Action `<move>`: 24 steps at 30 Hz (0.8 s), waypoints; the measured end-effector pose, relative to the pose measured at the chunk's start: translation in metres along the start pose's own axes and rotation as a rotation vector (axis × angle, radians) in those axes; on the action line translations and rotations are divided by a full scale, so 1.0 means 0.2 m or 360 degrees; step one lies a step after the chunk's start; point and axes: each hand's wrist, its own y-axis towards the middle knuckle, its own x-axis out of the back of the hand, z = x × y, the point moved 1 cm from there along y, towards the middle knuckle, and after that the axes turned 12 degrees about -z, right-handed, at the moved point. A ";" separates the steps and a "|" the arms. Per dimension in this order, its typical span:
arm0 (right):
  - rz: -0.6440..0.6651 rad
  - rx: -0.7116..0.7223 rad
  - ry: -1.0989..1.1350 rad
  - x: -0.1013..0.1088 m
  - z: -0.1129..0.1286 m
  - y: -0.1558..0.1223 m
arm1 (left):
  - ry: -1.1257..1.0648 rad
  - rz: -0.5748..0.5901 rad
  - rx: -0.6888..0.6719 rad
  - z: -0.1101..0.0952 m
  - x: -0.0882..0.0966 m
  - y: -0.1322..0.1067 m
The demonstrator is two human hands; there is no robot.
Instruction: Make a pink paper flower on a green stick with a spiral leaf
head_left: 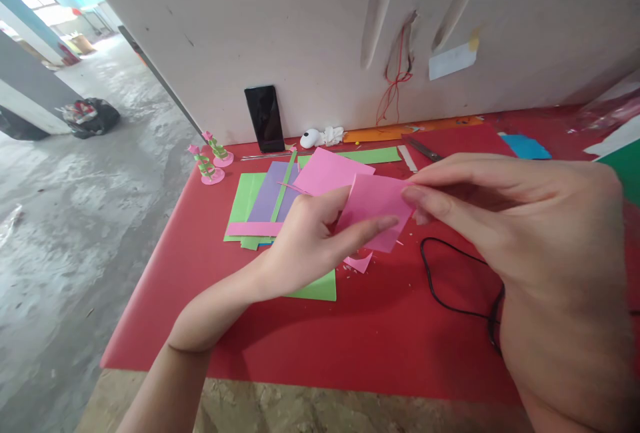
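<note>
A piece of pink paper (383, 203) is held up above the red table, between both hands. My left hand (313, 240) grips its left side, the thumb lying across the front and the fingers behind. My right hand (520, 233) pinches its right edge between thumb and fingertips. Just behind it lies another pink sheet (330, 170) on top of a purple sheet (267, 190) and green sheets (245, 196). A pink strip (253, 228) and a green strip (284, 190) rest on this pile. Below the held paper is a small pink scrap (361, 263).
Two small pink-and-green paper flowers (213, 161) stand at the left edge. A black phone (264, 118) leans on the wall beside a white case (311, 138). Scissors (424, 148) lie behind my right hand, and a black cord (430, 286) loops near it. The red table (300, 346) ends above concrete floor.
</note>
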 end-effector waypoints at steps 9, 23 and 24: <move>0.0054 -0.0348 0.0238 -0.05 -0.09 0.05 | -0.0382 -0.0213 0.0226 0.12 0.00 0.12; -0.0189 0.0046 -0.0059 -0.10 -0.09 0.02 | -0.0355 -0.0269 0.0057 0.13 0.03 0.13; -0.0159 0.0153 -0.0137 -0.10 -0.08 0.02 | -0.0300 -0.0330 0.0018 0.13 0.02 0.13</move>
